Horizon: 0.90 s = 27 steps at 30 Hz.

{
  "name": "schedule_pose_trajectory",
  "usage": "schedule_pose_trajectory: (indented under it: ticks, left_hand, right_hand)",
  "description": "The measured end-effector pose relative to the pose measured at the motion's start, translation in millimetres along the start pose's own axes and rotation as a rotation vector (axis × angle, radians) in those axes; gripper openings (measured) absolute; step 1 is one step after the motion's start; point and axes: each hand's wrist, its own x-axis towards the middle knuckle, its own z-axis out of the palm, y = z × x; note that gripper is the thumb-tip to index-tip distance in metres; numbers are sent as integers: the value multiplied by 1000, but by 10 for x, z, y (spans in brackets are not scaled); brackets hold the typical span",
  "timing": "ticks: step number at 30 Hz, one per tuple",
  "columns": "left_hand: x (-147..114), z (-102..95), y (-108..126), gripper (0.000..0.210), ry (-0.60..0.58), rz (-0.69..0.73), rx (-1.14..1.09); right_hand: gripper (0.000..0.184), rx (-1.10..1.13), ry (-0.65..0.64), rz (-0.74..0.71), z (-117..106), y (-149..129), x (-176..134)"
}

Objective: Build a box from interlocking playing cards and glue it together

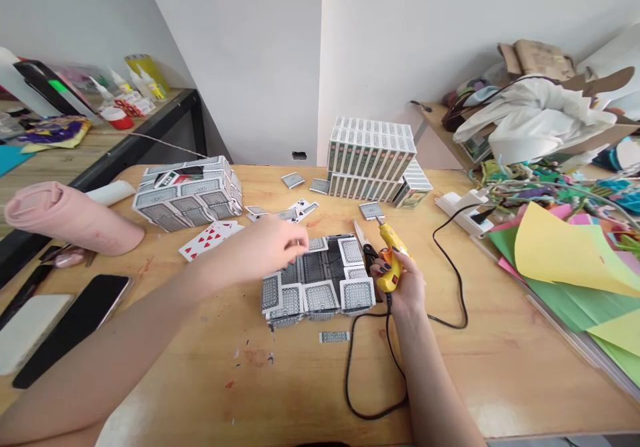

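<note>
My right hand (407,280) is wrapped round a yellow hot glue gun (393,240), its nozzle pointing up and away. In front of me on the table is an open box made of playing cards (320,297), with grey patterned backs outward and a dark inside. Over the box's far left corner hangs my left hand (280,242), fingers curled together; whatever they pinch, if anything, is hidden. Scissors (364,237) lie beside the box, partly behind the glue gun. A cut strip of card (334,336) rests just in front of the box.
A card-covered box (187,194) stands back left, near loose playing cards (207,239). Stacked card packs (370,157) are at the back. The glue gun's black cord (463,300) loops to a power strip (465,210). A phone (75,327), pink roll (75,217) and coloured paper (575,254) flank the workspace.
</note>
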Motion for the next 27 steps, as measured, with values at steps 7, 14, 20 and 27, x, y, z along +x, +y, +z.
schedule_pose_trajectory:
  ticks: [7,14,20,27]
  left_hand:
    - [81,459,295,29,-345,-23,468]
    - [341,762,258,17,-391,-74,552]
    - [295,723,190,20,-390,10,521]
    - [256,676,145,15,-331,100,497]
  right_hand:
    - [17,-54,-20,-27,-15,10,15]
    - [15,-28,-4,-8,-2,5,-1]
    - [14,-39,-8,-12,4,10,0]
    - [15,-73,4,-40,14,20,-2]
